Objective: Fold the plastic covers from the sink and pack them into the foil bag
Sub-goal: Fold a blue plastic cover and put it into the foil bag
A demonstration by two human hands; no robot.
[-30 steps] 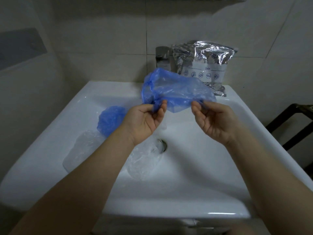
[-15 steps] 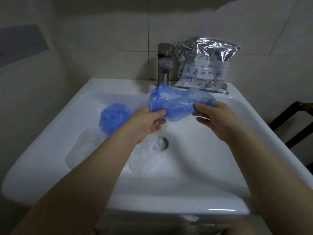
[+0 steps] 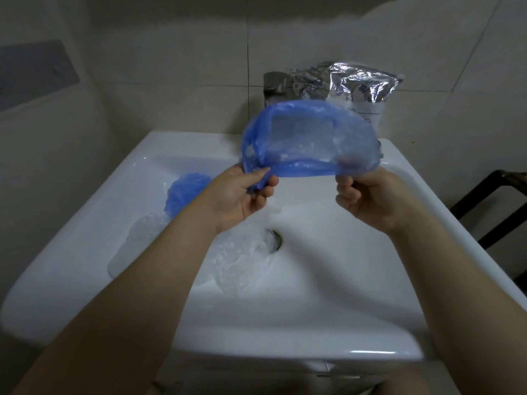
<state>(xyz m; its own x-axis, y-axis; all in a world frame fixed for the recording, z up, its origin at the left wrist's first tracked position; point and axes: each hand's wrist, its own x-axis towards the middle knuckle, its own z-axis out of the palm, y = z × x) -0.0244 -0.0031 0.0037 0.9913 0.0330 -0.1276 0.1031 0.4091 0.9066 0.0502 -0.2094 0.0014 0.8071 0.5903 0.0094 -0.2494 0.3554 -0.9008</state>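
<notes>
I hold a blue plastic cover stretched out above the white sink. My left hand pinches its left end and my right hand grips its right end. A second blue cover lies bunched at the basin's left. Two clear plastic covers lie in the basin, one at the left and one beside the drain. The silver foil bag stands on the sink's back ledge against the wall, partly hidden by the held cover.
A grey metal tap rises behind the held cover, next to the foil bag. The drain sits mid-basin. A dark metal frame stands to the right of the sink. Tiled walls close in behind and on the left.
The blue cover has been raised from low over the basin and pulled out wider between both hands; it now covers the tap's lower part.
</notes>
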